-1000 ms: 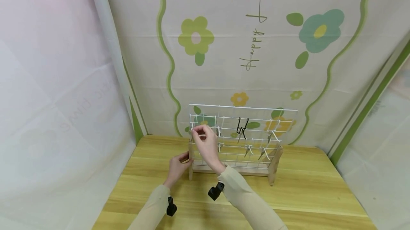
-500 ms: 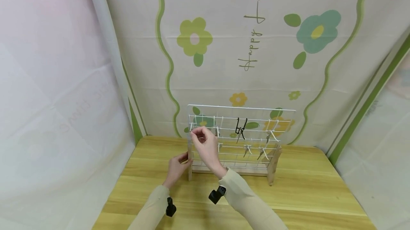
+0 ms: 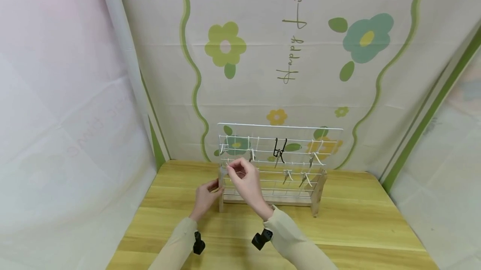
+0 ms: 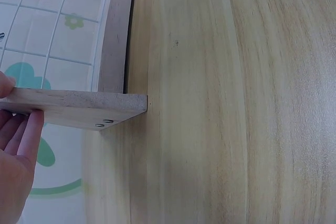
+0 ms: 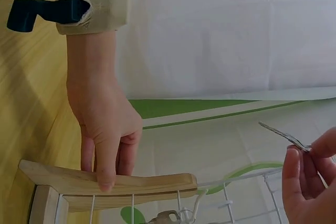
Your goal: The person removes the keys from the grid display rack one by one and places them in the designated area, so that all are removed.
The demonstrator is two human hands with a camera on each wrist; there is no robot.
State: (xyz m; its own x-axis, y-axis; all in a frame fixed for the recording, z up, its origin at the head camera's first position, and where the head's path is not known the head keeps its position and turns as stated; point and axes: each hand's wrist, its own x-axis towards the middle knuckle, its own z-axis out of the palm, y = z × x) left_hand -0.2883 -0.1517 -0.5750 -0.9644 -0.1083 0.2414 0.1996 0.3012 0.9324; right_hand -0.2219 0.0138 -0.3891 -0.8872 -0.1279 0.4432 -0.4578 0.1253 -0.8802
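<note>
A white wire grid rack (image 3: 279, 126) with wooden legs stands on the table. My left hand (image 3: 204, 201) grips its left wooden leg (image 4: 73, 106), thumb on one face and fingers (image 4: 30, 135) on the other. Before the grid's left part, my right hand (image 3: 248, 184) pinches a thin silver key (image 5: 281, 133), seen nearly edge-on in the right wrist view. Keys hang from several hooks, among them a black hook (image 3: 279, 152) at the middle and a white hook (image 3: 317, 158) at the upper right. Another key (image 5: 167, 216) hangs close to the left leg.
The wooden tabletop (image 3: 360, 228) spreads in front of the rack and to both sides. A flower-printed cloth (image 3: 255, 86) hangs right behind the grid, and more pale cloth (image 3: 67, 136) closes off the left side. A wooden crossbar (image 4: 114, 40) joins the legs low down.
My right hand has come away from the upper left hook, moving down and slightly right with the key. My left hand stays on the leg. The head view has shifted slightly.
</note>
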